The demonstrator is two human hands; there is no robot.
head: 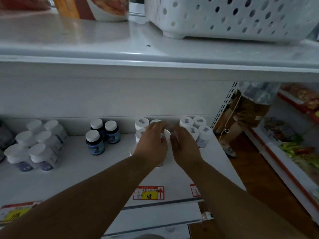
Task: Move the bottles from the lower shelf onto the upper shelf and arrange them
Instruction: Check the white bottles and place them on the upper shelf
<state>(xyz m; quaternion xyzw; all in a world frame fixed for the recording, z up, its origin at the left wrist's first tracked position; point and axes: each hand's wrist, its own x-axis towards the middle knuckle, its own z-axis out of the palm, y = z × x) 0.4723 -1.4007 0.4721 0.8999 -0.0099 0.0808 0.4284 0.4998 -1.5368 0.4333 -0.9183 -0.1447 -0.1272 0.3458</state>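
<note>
Retail shop, white metal shelf (155, 54), price tag (148, 193) w/ 118, bottles (96, 135) in rows, snack packs (300, 152) opp.

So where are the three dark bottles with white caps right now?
In the head view, the three dark bottles stand on the lower shelf, left of the left hand, with a cluster of white bottles farther left.

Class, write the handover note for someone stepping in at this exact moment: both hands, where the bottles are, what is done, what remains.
Left hand: fingers curled over a white-capped bottle on the lower shelf.
Right hand: beside the same bottle; blurred, grip unclear.
Bottles: white clusters left, centre and right, three dark bottles, all on the lower shelf.
Done: no bottles visible on the upper shelf, which holds a perforated basket and packets.
Left: lift every bottle up and arrange them.
</note>
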